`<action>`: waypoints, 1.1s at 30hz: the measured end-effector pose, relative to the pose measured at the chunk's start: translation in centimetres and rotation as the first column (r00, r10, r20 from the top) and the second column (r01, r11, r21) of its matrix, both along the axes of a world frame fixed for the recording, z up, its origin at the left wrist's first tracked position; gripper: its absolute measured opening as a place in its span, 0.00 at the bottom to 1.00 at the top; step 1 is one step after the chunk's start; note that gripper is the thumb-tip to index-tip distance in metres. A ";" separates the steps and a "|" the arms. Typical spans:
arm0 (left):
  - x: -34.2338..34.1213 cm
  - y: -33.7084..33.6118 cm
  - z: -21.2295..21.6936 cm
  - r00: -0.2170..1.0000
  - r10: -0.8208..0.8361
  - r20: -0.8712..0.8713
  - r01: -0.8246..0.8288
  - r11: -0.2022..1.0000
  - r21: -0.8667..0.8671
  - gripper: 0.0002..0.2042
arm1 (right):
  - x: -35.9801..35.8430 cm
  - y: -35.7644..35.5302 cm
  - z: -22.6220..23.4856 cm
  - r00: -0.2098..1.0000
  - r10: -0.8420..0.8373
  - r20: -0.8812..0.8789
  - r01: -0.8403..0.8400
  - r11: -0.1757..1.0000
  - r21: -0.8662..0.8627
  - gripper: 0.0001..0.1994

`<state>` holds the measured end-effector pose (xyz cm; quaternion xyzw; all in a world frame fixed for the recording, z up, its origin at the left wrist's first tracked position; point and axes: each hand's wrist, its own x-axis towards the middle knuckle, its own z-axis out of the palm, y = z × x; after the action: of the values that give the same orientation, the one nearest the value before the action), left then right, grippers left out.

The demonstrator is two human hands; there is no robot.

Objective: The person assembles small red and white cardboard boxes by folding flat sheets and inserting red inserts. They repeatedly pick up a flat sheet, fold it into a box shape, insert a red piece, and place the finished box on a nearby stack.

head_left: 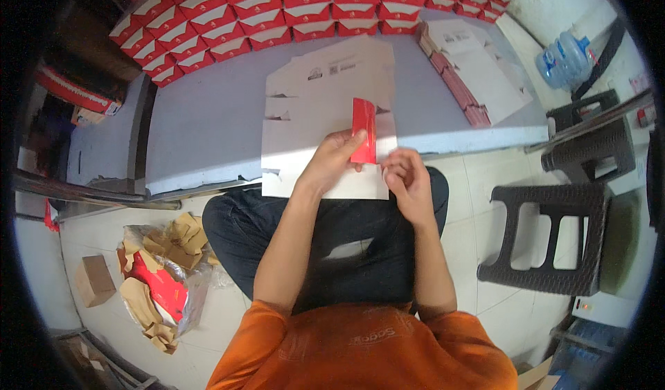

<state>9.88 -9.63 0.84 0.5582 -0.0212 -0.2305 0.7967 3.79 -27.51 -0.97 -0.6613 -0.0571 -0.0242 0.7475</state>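
Note:
A flat white cardboard box blank (325,127) with slits and small dark print lies partly on the grey table and reaches toward my lap. Near its right edge stands a glossy red strip (364,120); whether it is a folded flap of the blank or a separate piece I cannot tell. My left hand (331,158) grips this strip with the thumb on its face and the fingers behind, partly hidden. My right hand (407,182) is beside the blank's right edge, its fingers loosely curled and apart, with nothing visible in them.
Rows of red and white boxes (270,16) are stacked along the table's (201,130) back. More flat blanks (478,71) lie at the right. Dark stools (547,234) and a blue water jug (566,61) stand farther right. A plastic bag of cardboard scraps (197,296) sits on the floor, left.

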 end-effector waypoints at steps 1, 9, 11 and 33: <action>-0.1 0.3 -0.9 0.998 -0.056 -0.008 0.055 0.993 -0.103 0.19 | 0.4 0.2 0.6 0.996 0.079 -0.045 -0.077 0.996 0.053 0.21; -1.6 -2.1 -1.0 0.993 -0.057 0.101 0.066 0.994 -0.084 0.14 | 1.3 1.5 3.0 0.966 0.128 -0.226 -0.161 0.978 -0.135 0.18; -1.2 -1.8 -2.1 0.989 -0.067 0.134 0.073 0.996 -0.040 0.13 | 1.5 1.3 2.0 0.967 0.132 -0.220 -0.157 0.982 -0.103 0.16; -1.4 1.7 5.6 0.840 0.418 0.347 -0.443 0.897 -0.007 0.17 | 1.4 0.7 4.2 0.862 -0.002 0.508 0.272 0.847 -0.458 0.17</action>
<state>8.44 -7.88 6.46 0.6086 -0.0240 0.0535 0.7913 5.24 -26.79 3.23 -0.8108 -0.1992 -0.2294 0.5002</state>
